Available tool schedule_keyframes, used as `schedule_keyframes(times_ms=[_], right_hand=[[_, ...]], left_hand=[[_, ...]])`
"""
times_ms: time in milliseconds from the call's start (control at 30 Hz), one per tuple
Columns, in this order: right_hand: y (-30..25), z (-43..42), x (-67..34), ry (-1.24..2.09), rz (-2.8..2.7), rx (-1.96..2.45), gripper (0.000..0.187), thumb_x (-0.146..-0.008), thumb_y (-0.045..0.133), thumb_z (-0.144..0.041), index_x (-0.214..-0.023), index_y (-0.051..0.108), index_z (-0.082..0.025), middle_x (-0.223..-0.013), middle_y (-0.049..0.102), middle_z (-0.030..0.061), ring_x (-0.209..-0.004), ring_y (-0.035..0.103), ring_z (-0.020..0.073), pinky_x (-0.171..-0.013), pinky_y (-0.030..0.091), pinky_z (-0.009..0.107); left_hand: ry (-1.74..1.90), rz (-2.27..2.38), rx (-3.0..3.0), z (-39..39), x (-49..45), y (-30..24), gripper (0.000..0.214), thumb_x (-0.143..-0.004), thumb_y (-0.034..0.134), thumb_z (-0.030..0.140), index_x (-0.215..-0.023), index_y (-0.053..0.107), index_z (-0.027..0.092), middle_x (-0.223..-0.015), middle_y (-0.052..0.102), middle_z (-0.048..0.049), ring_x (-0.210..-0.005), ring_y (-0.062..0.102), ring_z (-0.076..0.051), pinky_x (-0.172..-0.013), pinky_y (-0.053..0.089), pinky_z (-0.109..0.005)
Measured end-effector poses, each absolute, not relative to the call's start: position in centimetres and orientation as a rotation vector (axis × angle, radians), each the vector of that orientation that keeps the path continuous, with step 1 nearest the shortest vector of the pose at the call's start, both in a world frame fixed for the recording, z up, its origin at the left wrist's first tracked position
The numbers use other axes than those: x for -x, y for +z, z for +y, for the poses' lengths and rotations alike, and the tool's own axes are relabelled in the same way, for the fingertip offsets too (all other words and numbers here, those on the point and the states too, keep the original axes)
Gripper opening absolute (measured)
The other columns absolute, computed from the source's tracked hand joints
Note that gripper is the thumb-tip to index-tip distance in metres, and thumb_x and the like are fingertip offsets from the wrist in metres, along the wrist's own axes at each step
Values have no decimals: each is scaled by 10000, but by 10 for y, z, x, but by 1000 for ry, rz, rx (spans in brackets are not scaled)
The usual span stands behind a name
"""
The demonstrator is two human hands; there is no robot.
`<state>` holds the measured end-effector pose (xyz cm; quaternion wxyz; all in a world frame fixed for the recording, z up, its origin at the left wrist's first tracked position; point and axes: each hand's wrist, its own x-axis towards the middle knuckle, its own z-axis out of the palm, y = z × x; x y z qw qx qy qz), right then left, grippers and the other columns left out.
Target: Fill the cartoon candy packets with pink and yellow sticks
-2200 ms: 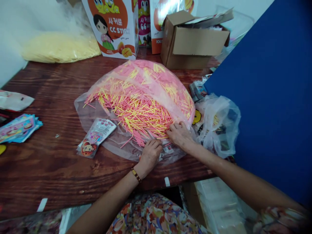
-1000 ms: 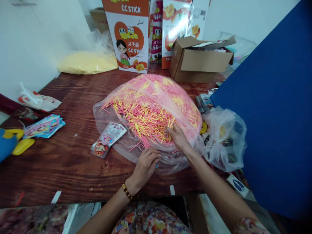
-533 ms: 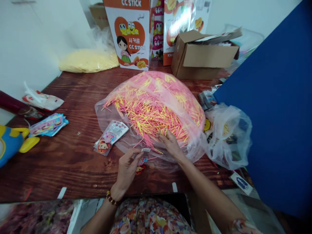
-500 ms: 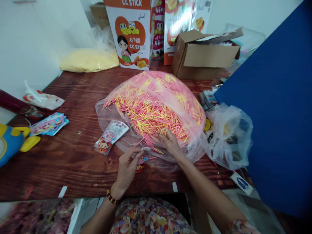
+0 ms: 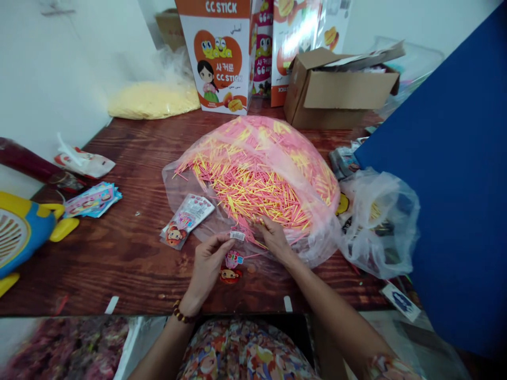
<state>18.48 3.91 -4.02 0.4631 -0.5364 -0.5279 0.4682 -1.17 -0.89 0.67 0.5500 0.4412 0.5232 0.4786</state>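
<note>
Pink and yellow candy sticks (image 5: 257,187) lie heaped in a large clear plastic bag (image 5: 174,192), open toward me. My left hand (image 5: 206,266) pinches the upper edge of a small clear printed pouch (image 5: 233,258), near its white barcode label. The pouch carries a red-haired cartoon figure at its lower end. At the near edge of the heap, my right hand (image 5: 275,241) has its fingertips closed around a few sticks; how many is hidden. Left of the heap, a stack of similar pouches (image 5: 188,217) rests partly on the bag.
Blue-pink packets (image 5: 95,199), a tissue pack (image 5: 85,161) and a blue-yellow toy-like object (image 5: 24,227) are at left. Behind stand a CC Stick carton (image 5: 222,58) and an open cardboard box (image 5: 344,89). A crumpled plastic bag (image 5: 380,227) and blue panel (image 5: 447,184) bound the right.
The view has shifted slightly, moving the scene right. My right hand has tilted its fingertips down toward the sticks. The pouch in my left hand now shows more of its label and print.
</note>
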Motion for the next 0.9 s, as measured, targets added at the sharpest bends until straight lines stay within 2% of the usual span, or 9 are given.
schedule_keyframes(times_ms=[133, 233, 367, 600, 733, 900], right_hand=[[-36, 41, -183, 1153, -1224, 1335, 181, -848, 570, -396, -781, 589, -229, -759, 674, -3, -765, 612, 197, -738, 478, 315], [-32, 42, -183, 1090, -1272, 1316, 175, -834, 592, -397, -838, 619, -224, -832, 687, 5, -812, 610, 193, -771, 470, 314], [-30, 44, -182, 1172, -1230, 1281, 216, -818, 611, -435, -842, 632, -221, -849, 701, 15, -866, 636, 208, -806, 483, 337], [15, 48, -181, 1406, -809, 1019, 272, -766, 661, -442, -938, 599, -241, -787, 683, 8, -726, 642, 199, -743, 523, 361], [37, 42, -189, 1392, -1090, 1076, 217, -808, 639, -434, -898, 593, -243, -794, 653, 3, -759, 629, 192, -751, 500, 339], [41, 35, -198, 1032, -1751, 1272, 164, -882, 558, -332, -755, 525, -235, -734, 556, -5, -694, 513, 171, -675, 421, 300]], left_hand=[[1117, 1222, -1027, -10, 13, 5, 198, -780, 746, 345, -823, 716, 155, -761, 693, -1, -699, 608, -124, -649, 474, -211], [1093, 1220, -1019, -12, 15, 2, 199, -791, 734, 348, -835, 715, 155, -764, 695, -3, -700, 609, -128, -655, 471, -217], [1050, 1213, -1051, -10, 16, 5, 205, -782, 735, 350, -812, 716, 149, -745, 689, -2, -672, 589, -122, -636, 454, -215], [891, 1125, -1084, 8, 9, 8, 275, -758, 744, 393, -706, 690, 128, -621, 609, 14, -566, 503, -92, -556, 392, -207], [848, 1088, -1142, 19, 5, 8, 280, -765, 732, 406, -703, 675, 139, -606, 588, 22, -543, 474, -88, -530, 368, -207], [828, 1084, -1228, 26, 5, 15, 226, -758, 734, 364, -760, 667, 148, -652, 613, 14, -563, 497, -98, -542, 388, -211]])
